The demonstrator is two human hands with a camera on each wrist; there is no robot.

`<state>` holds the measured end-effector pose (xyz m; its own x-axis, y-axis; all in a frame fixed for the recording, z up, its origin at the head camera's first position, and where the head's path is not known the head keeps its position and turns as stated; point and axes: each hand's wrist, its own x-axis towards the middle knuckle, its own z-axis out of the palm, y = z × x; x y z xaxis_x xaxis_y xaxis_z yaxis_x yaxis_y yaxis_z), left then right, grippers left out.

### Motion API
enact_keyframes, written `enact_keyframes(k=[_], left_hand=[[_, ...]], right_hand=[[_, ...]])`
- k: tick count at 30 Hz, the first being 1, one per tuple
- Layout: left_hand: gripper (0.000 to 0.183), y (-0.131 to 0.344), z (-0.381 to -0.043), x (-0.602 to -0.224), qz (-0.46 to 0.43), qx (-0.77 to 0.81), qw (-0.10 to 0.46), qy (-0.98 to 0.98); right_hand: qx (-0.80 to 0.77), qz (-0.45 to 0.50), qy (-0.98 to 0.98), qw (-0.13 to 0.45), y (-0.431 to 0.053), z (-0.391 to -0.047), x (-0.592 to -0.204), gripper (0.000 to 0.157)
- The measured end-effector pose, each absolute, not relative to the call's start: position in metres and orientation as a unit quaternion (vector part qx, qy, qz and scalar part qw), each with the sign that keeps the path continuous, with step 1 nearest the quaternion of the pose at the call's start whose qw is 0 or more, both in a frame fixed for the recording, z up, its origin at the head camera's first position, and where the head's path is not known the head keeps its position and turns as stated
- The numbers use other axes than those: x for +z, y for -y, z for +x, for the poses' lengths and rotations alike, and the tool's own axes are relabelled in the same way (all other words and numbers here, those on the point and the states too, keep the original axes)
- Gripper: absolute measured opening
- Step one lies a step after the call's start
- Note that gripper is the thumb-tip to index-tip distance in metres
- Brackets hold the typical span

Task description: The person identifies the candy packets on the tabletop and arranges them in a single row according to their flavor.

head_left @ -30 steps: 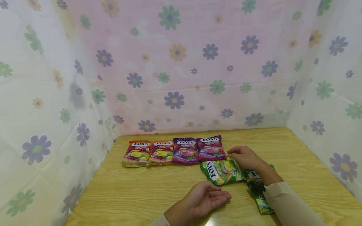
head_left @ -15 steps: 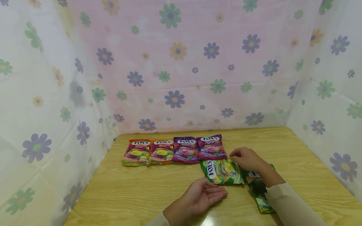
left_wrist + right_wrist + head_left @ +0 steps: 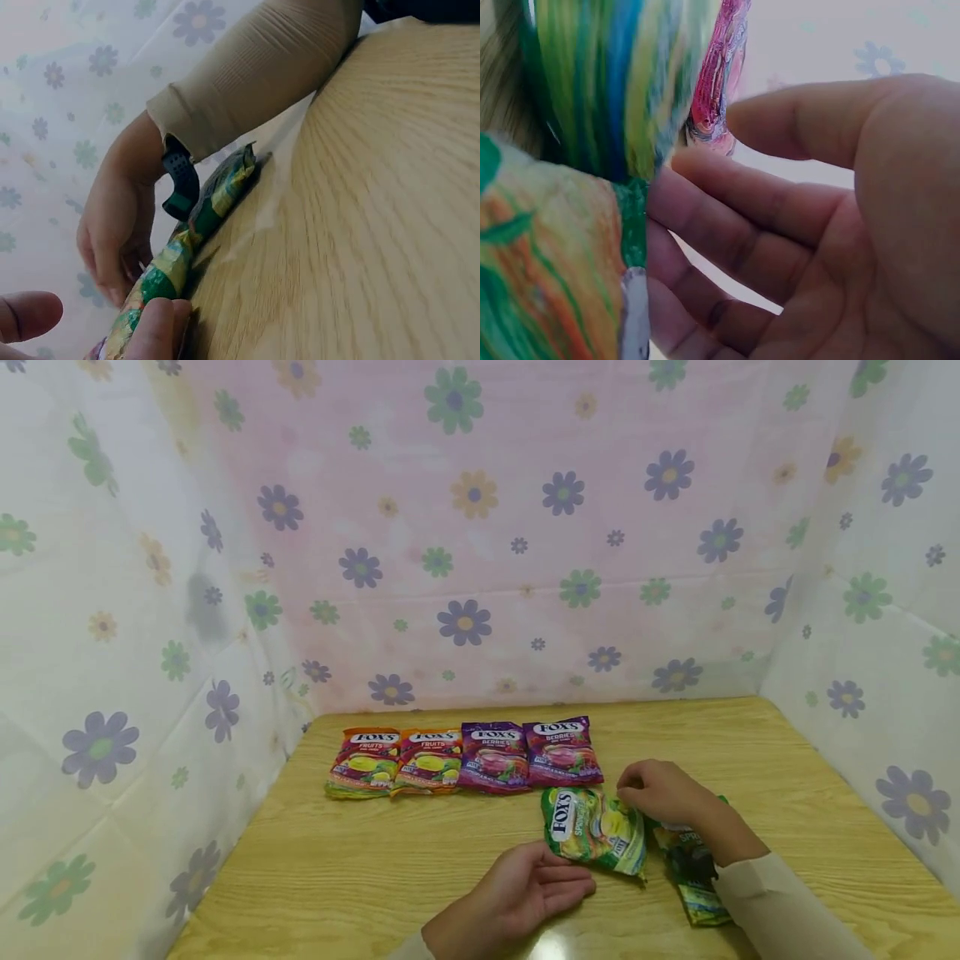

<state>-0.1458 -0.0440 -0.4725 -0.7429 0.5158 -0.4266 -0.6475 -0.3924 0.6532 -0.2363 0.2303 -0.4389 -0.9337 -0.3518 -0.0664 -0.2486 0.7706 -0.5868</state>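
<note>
A green Fox's candy packet lies at a slant on the table between both hands. My left hand, palm turned up and fingers extended, touches its near edge. At its upper right corner is my right hand, fingers loosely bent. In the right wrist view, the fingertips of my right hand pass behind the packet's edge, and the thumb stands apart from it. Another green packet lies under the right forearm, partly hidden by the sleeve and a dark wrist device.
Two orange Fruits packets and two purple Berries packets form a row toward the back of the wooden table. Flowered cloth hangs behind the table and along both sides.
The green packet has turned, its right end swinging toward the near side. My right hand has shifted slightly right and nearer. My left hand has edged left and now meets the packet.
</note>
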Motion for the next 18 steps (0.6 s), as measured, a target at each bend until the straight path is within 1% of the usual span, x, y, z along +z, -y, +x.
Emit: enact_keyframes(k=[3, 6, 10, 13, 18], left_hand=[[0.046, 0.053, -0.147, -0.474, -0.067, 0.819, 0.351, -0.448], [0.045, 0.063, -0.151, -0.475, -0.055, 0.801, 0.364, -0.472], [0.046, 0.077, -0.162, -0.474, -0.024, 0.772, 0.397, -0.496], [0.048, 0.085, -0.168, -0.474, -0.005, 0.759, 0.410, -0.506], [0.050, 0.092, -0.175, -0.475, -0.003, 0.760, 0.406, -0.508]], right_hand=[[-0.291, -0.180, -0.933, 0.112, -0.231, -0.233, -0.437, 0.017], [-0.281, -0.211, -0.927, 0.135, -0.232, -0.230, -0.436, 0.013], [-0.279, -0.232, -0.918, 0.157, -0.231, -0.228, -0.436, 0.013], [-0.293, -0.231, -0.913, 0.163, -0.230, -0.228, -0.438, 0.018], [-0.317, -0.225, -0.906, 0.165, -0.224, -0.228, -0.438, 0.031]])
